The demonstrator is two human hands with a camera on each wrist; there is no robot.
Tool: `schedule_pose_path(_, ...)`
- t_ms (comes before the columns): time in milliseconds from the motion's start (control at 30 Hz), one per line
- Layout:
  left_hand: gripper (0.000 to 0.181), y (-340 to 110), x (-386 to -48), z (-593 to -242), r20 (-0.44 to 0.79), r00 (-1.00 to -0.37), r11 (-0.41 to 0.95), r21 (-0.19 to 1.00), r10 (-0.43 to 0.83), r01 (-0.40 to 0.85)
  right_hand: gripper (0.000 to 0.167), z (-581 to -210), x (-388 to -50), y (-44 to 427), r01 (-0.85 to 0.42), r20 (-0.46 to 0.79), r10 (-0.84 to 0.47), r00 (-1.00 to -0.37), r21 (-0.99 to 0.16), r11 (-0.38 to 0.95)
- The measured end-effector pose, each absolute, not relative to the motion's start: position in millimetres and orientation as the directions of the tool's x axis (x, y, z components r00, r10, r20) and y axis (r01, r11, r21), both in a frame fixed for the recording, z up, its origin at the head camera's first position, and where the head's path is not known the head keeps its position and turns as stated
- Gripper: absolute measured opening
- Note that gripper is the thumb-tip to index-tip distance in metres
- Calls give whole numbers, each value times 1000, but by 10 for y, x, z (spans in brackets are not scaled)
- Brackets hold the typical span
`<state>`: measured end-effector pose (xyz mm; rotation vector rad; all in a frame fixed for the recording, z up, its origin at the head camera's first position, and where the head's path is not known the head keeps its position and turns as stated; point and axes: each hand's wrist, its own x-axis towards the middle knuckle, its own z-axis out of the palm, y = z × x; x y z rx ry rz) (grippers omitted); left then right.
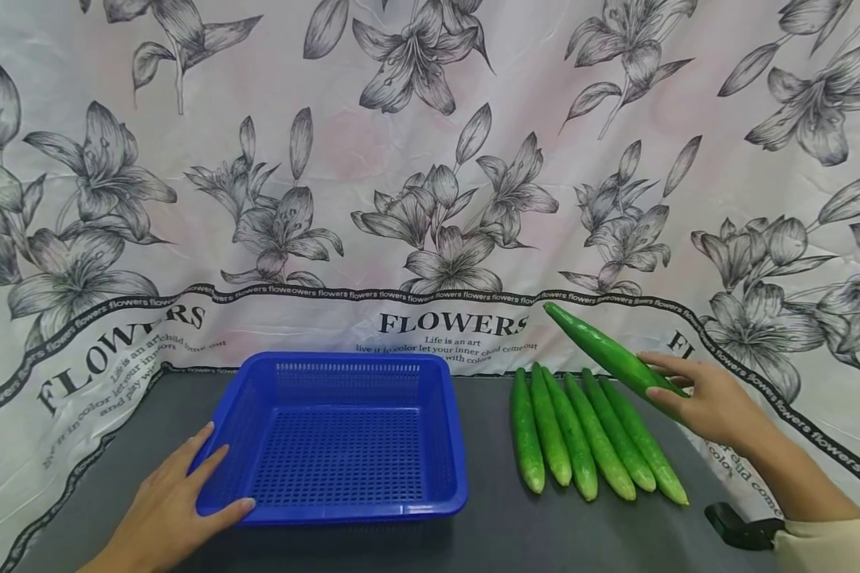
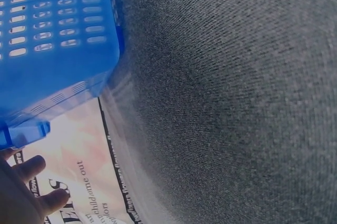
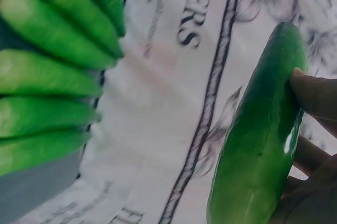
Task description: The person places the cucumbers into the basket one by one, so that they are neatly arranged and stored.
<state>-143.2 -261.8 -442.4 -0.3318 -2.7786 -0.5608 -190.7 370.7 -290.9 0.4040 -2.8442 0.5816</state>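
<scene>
1. Watching from my end: my right hand is clamped on a long, glossy, dark-green cucumber, which sits between the thumb and the fingers.
2. That cucumber is up in the air on a slant, its far tip sticking up and out to the left of the grip.
3. Below and left of that grip I've got 6 smooth green cucumbers with paler near ends, lying side by side on the flat dark-grey tabletop.
4. My left hand has its fingers spread apart at the left rim of a blue rectangular plastic basket with slotted walls, thumb by the near left corner.
5. So the basket is just right of my left hand and well left of the right-hand grip, with the row of 6 nearer that grip.
6. Behind both hands hangs a whitish cloth printed with grey lilies and "FLOWERS" lettering.
7. Under my right wrist, by the cream sleeve, there's a small black object; can't tell what it is.
</scene>
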Motion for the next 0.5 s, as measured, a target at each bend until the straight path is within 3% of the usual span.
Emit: schedule_pose_path(500, 78, -2610, -1434, -4425, 379, -911, 892, 337, 165, 302, 48, -2606, -1892, 2903, -480, 222, -426, -877, -417, 772)
